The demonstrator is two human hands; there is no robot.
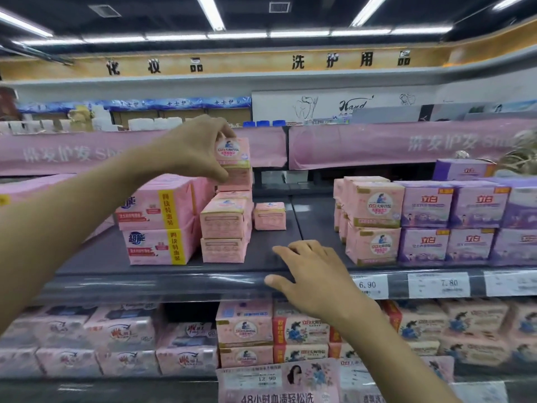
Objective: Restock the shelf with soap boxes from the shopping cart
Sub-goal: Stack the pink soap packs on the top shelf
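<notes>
Soap box (233, 154), pale pink, gold-trimmed

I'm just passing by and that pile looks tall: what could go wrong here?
The left hand pinches a pink soap box at the top of a narrow stack; a nudge might topple it toward the lone box beside it. The right hand rests on the shelf edge, probably too low to catch anything.

Soap box (233, 152) atop stack (234, 177); lone box (270, 216) right; all on shelf (162, 267).
</notes>
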